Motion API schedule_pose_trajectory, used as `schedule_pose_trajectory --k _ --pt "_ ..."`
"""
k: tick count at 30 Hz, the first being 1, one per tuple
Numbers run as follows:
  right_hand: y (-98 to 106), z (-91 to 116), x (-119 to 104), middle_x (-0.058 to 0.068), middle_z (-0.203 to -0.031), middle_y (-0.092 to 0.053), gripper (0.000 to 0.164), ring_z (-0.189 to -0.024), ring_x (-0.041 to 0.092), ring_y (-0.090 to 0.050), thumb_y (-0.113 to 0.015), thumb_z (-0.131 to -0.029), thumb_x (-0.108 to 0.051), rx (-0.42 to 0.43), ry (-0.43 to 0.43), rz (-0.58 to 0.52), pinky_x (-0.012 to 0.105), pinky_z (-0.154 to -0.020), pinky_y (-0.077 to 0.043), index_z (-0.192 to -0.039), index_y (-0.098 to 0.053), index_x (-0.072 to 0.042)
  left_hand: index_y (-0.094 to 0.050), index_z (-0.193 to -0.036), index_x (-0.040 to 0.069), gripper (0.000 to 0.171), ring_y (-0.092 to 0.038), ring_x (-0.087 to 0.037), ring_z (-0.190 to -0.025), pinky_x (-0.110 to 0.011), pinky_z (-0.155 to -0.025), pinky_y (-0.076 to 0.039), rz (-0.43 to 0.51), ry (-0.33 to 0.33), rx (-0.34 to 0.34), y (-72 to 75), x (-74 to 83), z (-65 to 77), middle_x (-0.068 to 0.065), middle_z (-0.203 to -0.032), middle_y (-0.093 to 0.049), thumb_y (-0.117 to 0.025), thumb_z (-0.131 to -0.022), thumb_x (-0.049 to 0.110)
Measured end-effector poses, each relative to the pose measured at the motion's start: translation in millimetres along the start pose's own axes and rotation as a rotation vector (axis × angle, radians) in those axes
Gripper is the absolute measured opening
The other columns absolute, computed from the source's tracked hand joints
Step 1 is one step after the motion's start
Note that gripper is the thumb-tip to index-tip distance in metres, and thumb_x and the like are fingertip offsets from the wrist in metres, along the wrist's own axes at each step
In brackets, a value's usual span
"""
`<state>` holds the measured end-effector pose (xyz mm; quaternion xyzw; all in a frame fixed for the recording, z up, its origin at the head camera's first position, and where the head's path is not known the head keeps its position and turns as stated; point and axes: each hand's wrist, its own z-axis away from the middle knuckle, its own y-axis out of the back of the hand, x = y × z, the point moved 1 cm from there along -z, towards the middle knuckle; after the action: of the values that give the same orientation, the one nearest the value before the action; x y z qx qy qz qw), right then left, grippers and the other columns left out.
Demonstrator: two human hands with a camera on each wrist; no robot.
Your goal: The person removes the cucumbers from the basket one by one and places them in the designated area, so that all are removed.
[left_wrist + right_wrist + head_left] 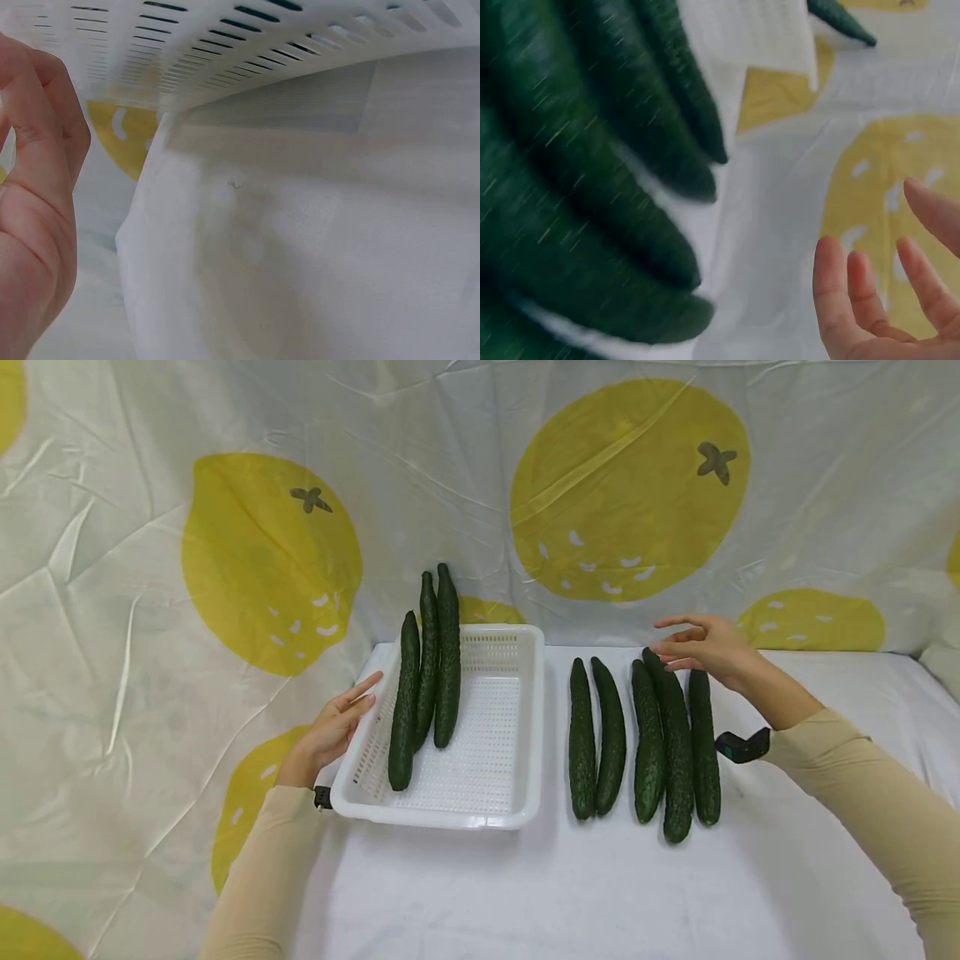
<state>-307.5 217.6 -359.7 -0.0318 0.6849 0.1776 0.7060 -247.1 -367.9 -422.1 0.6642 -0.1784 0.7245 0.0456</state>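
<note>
A white plastic basket (532,735) holds three dark green cucumbers (447,660) on its left side, their far ends sticking up past the back rim. At the basket's left rim is my left hand (330,732), fingers extended along it. The left wrist view shows that hand (41,202) beside the slotted outer wall (247,37). My right hand (708,652) hovers over the far tips of the cucumbers on the right, such as the long cucumber (675,752). Its fingers (830,277) are spread and loosely bent in the right wrist view, with nothing between them.
Several cucumbers lie side by side on the white tablecloth (600,893), including a pair with one straight cucumber (581,743) nearest the basket. A lemon-print curtain (435,460) hangs behind the table and on its left.
</note>
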Motion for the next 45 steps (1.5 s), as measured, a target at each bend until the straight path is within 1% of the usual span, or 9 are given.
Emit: schedule_pose_trajectory --k 4,7,11,17,23,29,32,41,45 --pt "-27 -13 -23 0.009 -0.109 -0.061 0.05 -0.09 0.016 -0.07 -0.07 -0.095 -0.009 -0.018 0.035 -0.036 0.036 -0.084 -0.057 -0.14 -0.05 -0.002 -0.031 -0.158 0.016 0.051 -0.066 -0.012 -0.096 -0.024 -0.076 -0.057 0.008 -0.002 -0.002 0.0 0.1 -0.8 -0.002 -0.117 -0.061 -0.04 -0.109 0.009" --pt "-46 -23 -36 0.012 -0.111 -0.061 0.053 -0.091 0.018 -0.069 -0.069 -0.095 -0.007 -0.047 0.055 -0.065 0.042 -0.088 -0.056 -0.142 -0.047 0.002 -0.031 -0.158 0.016 0.051 -0.066 -0.012 -0.095 -0.023 -0.075 -0.056 0.008 0.0 -0.002 -0.3 0.2 -1.1 -0.002 -0.117 -0.062 -0.04 -0.109 0.009" --pt "-70 -36 -47 0.014 -0.114 -0.059 0.05 -0.093 0.021 -0.068 -0.068 -0.095 -0.005 -0.084 0.057 -0.095 0.048 -0.093 -0.052 -0.142 -0.048 0.0 -0.028 -0.159 0.015 0.052 -0.067 -0.011 -0.094 -0.023 -0.074 -0.056 0.014 0.005 -0.006 -0.6 -0.1 -1.2 -0.002 -0.116 -0.062 -0.04 -0.109 0.009" --pt "-100 -55 -57 0.019 -0.119 -0.055 0.05 -0.093 0.024 -0.067 -0.066 -0.095 -0.002 -0.114 0.039 -0.139 0.046 -0.093 -0.053 -0.142 -0.048 -0.001 -0.026 -0.159 0.014 0.053 -0.067 -0.011 -0.092 -0.022 -0.071 -0.056 0.011 0.004 -0.005 -0.6 -0.9 -2.5 -0.001 -0.115 -0.063 -0.041 -0.109 0.011" --pt "-129 -68 -67 0.023 -0.128 -0.05 0.054 -0.106 0.039 -0.063 -0.066 -0.095 0.0 -0.149 0.025 -0.184 0.053 -0.099 -0.047 -0.145 -0.047 -0.002 -0.027 -0.159 0.014 0.053 -0.067 -0.01 -0.092 -0.022 -0.071 -0.056 0.012 0.0 -0.004 -0.1 -1.0 -3.1 -0.001 -0.115 -0.063 -0.041 -0.108 0.011" --pt "-157 -82 -72 0.026 -0.129 -0.051 0.055 -0.09 0.028 -0.067 -0.067 -0.093 0.002 -0.152 0.003 -0.211 0.052 -0.096 -0.049 -0.145 -0.049 -0.004 -0.028 -0.159 0.015 0.052 -0.067 -0.011 -0.093 -0.023 -0.072 -0.056 0.008 -0.002 0.0 0.8 -0.6 -2.4 -0.001 -0.116 -0.063 -0.041 -0.108 0.01" --pt "-173 -89 -73 0.026 -0.128 -0.052 0.056 -0.09 0.028 -0.067 -0.068 -0.092 0.004 -0.144 -0.022 -0.224 0.051 -0.095 -0.05 -0.145 -0.05 -0.006 -0.029 -0.158 0.015 0.052 -0.067 -0.01 -0.092 -0.022 -0.071 -0.056 0.007 -0.002 0.006 1.3 -0.7 -1.4 -0.001 -0.115 -0.062 -0.041 -0.108 0.01" --pt "-219 -105 -73 0.027 -0.134 -0.052 0.06 -0.117 0.044 -0.057 -0.07 -0.09 0.004 -0.111 -0.067 -0.255 0.054 -0.101 -0.045 -0.146 -0.051 -0.008 -0.028 -0.159 0.014 0.052 -0.066 -0.009 -0.088 -0.02 -0.067 -0.055 0.008 -0.005 0.008 0.4 -1.3 -0.1 -0.001 -0.113 -0.062 -0.041 -0.108 0.011" --pt "-237 -110 -71 0.026 -0.137 -0.05 0.058 -0.122 0.047 -0.053 -0.072 -0.089 0.003 -0.088 -0.08 -0.251 0.056 -0.103 -0.043 -0.143 -0.055 -0.01 -0.026 -0.159 0.013 0.053 -0.065 -0.007 -0.083 -0.019 -0.064 -0.053 -0.006 -0.009 0.004 -0.2 -1.0 0.0 0.0 -0.111 -0.062 -0.041 -0.108 0.011"
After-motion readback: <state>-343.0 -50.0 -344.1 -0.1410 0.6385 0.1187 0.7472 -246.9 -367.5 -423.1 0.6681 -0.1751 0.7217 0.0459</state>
